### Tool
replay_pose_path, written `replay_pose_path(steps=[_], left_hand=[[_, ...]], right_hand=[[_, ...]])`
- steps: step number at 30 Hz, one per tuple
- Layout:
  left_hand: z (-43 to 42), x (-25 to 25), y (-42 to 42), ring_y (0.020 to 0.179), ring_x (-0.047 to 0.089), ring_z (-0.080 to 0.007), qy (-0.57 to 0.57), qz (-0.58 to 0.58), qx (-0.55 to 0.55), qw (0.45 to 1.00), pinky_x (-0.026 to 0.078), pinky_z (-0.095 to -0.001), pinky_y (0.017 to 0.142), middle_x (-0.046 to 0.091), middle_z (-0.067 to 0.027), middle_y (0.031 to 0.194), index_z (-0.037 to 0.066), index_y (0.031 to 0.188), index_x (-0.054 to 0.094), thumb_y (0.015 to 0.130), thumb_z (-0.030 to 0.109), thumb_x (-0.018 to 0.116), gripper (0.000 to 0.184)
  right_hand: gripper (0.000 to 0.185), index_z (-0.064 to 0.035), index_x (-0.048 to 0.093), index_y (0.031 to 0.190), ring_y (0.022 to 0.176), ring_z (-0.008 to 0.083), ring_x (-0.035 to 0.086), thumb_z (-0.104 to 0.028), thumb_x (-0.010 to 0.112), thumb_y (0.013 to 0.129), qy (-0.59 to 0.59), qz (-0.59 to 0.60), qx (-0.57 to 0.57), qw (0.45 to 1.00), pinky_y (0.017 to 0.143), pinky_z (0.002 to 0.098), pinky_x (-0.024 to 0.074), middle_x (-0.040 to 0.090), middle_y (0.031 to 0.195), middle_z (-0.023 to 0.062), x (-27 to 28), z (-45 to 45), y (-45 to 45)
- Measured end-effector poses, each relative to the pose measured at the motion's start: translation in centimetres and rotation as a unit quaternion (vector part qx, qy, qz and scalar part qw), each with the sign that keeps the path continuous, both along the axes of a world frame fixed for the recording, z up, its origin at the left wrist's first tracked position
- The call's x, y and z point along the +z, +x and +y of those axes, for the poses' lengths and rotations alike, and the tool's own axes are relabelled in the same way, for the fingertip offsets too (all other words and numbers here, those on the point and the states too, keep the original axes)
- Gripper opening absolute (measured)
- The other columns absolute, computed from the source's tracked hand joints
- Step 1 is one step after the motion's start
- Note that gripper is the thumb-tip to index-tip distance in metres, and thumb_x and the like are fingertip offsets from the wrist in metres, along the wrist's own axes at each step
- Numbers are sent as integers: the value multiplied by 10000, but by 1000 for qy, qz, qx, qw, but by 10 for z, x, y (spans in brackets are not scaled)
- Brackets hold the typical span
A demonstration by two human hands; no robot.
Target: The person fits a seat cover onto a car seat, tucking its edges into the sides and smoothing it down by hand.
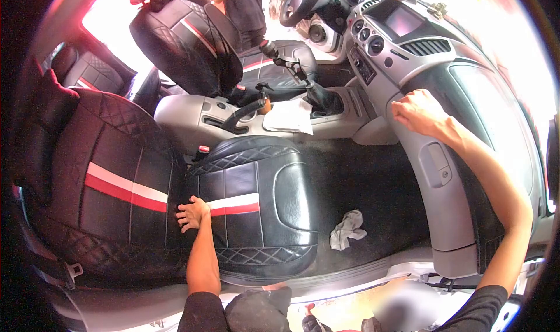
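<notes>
My left hand (193, 213) lies with its fingers spread on the front passenger seat, where the backrest (111, 157) meets the seat cushion (274, 180). Both parts are black leather with quilted edges and a white and red stripe. Nothing is in that hand. My right hand (421, 113) is closed in a fist against the dashboard (443, 93), above the glovebox latch (437, 164); no object shows in it. A crumpled whitish cloth (348, 230) lies on the dark floor mat (373, 186) in front of the cushion.
A grey center console (181, 113) carries the handbrake (242, 116), gear lever (291, 69) and a folded white cloth (289, 117). Beyond are the driver's seat (186, 40) and steering wheel (298, 4). A person (245, 8) stands outside the far door. The door sill (350, 273) runs along the near side.
</notes>
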State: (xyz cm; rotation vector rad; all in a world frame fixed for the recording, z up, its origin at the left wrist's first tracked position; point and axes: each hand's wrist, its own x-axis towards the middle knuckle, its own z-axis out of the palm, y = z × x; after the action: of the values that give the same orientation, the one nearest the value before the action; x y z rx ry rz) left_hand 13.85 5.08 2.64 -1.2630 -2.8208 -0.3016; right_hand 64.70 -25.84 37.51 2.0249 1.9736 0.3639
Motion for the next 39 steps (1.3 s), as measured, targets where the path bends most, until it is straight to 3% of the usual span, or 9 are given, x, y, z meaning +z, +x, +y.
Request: replay_pose_path(steps=[6,10,12,13,17,25,32,36,39], left_hand=[[1,-1,2,1271,482,-467,3,15,12,1000,281,-744,1067,524,-231,1325,29,1283,534,928,512,493,601],[6,-7,4,1275,476,-472,11,50,28,998,295,-736,1065,526,-237,1328,40,1307,527,924,495,481,597],[2,4,2,1282,473,-463,-17,29,24,999,291,-731,1078,529,-228,1315,44,1274,537,916,486,491,571],[1,4,-1,1282,474,-463,0,40,28,999,294,-733,1075,529,-225,1312,46,1266,541,913,486,497,566],[-4,10,3,1265,482,-457,11,5,-2,1000,296,-744,1059,521,-213,1289,37,1279,536,918,491,506,581],[-3,8,-1,1279,463,-450,-14,-8,-6,1000,289,-754,1054,502,-197,1326,48,1320,513,927,521,541,616],[-6,16,-3,1288,465,-481,21,-24,-10,999,287,-734,1088,520,-227,1311,26,1232,557,900,471,559,555],[-6,18,-5,1287,465,-476,14,-35,-8,999,284,-731,1095,514,-225,1316,25,1227,554,898,463,577,547],[-7,19,-5,1294,459,-473,15,-38,-14,999,281,-733,1097,509,-225,1321,23,1231,545,899,461,580,551]], right_hand=[[134,-73,678,883,768,347,714,-206,688,873,17,-24,25,999,722,475,556,696,754,136,-3,-1,3],[101,-72,646,911,956,321,670,-164,645,868,18,-40,25,999,842,475,499,687,929,108,6,0,-5],[226,-64,668,1078,1144,353,600,-124,652,860,80,-32,2,996,969,486,457,663,1100,131,5,7,-6],[511,-54,586,1327,1275,368,507,-137,698,835,166,-136,27,976,1072,481,403,584,1294,172,-8,2,7],[863,21,381,1501,1392,342,398,-258,784,791,229,-148,-113,956,1182,459,309,432,1491,192,8,0,-10],[843,29,421,1503,1528,384,252,-376,747,839,187,-111,-118,969,1274,515,151,362,1576,255,14,5,-8],[782,-26,523,1457,1544,383,218,-441,749,833,200,-60,-89,974,1278,523,132,323,1607,256,11,15,-9],[584,-62,645,1307,1500,387,312,-378,758,829,239,-37,-64,968,1244,522,227,410,1542,260,7,23,-7],[437,-63,672,1196,1393,399,447,-282,751,826,284,-32,-39,957,1177,502,339,550,1417,206,9,30,-4]])
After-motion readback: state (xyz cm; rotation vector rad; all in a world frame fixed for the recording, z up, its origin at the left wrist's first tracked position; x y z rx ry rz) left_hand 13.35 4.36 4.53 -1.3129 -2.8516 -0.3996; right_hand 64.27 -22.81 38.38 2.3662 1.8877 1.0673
